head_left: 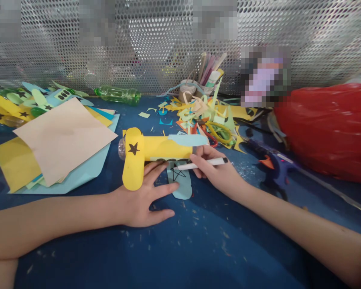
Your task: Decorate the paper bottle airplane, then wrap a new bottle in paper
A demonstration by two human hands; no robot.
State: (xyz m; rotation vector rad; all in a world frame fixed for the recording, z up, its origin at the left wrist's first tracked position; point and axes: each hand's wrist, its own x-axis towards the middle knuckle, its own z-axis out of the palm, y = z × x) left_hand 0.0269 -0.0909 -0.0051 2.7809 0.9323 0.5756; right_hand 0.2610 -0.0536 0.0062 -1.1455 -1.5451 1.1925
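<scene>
A toy plane (159, 147) made of a plastic bottle wrapped in yellow paper lies on the blue table. Its yellow paper cross-piece (133, 176) carries a black star. A light blue paper wing (182, 188) reaches toward me from under the body, with a star outline on it. My right hand (212, 166) grips a white marker (203, 163), its tip at that outline and a black end pointing right. My left hand (149, 196) lies with fingers spread, partly under the plane, one fingertip on the wing's left edge.
Paper sheets (67, 136) are stacked at left, with paper-covered craft pieces (15, 108) behind. A green bottle (118, 95), colourful paper scraps (198, 110) and cups of sticks (198, 86) line the perforated metal screen (162, 36). At right are a blue glue gun (278, 160) and red plastic bag (327, 128).
</scene>
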